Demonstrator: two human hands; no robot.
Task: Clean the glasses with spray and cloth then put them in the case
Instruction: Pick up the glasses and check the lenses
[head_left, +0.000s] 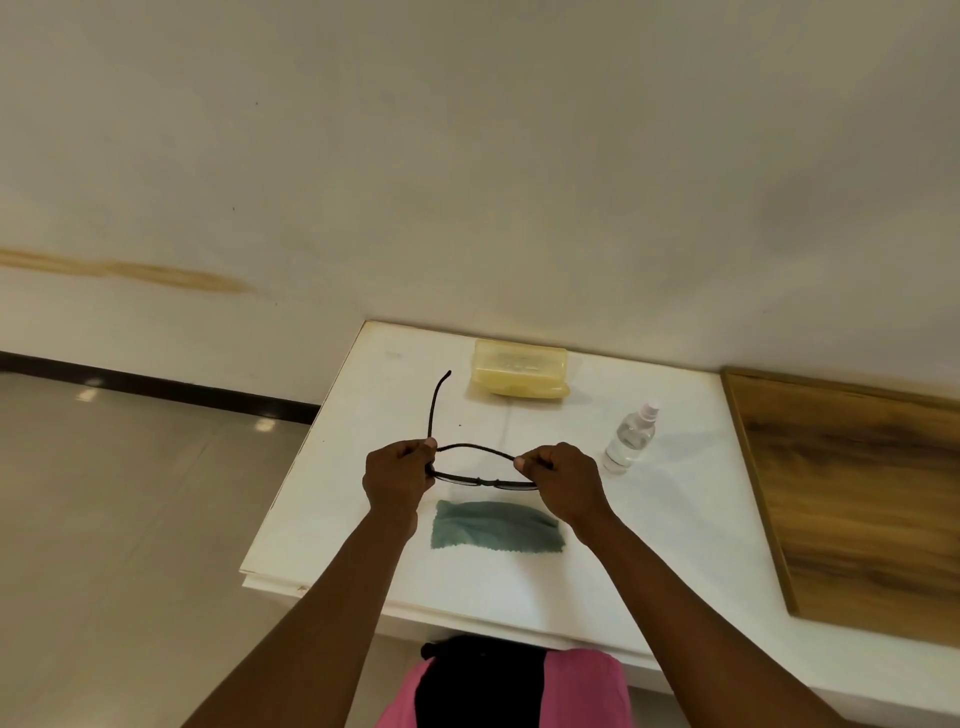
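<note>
**benchwatcher:** Standing right by it. Big white square table (363, 519), and both hands hold the pair of thin black wire-framed glasses (483, 480) up over its middle. Left hand (397, 475) is curled round the frame's left end at the hinge; right hand (563, 480) pinches the tip of the other arm, which lies folded across between the two grips. The left arm of the glasses sticks out away from the person.

**lensnerd:** What's around them?

**benchwatcher:** Straight under the grip, a crumpled teal microfibre cloth (498, 527). Beyond the grip, a closed pale yellow plastic case (519, 374). Off past the right hand, a small clear spray bottle with a white cap (629, 437), standing upright.

**lensnerd:** That frame looks featherlight and bendy. I'd guess it twists easily and the lenses smudge, so I'd hold it by the rim ends, not the glass.
</note>
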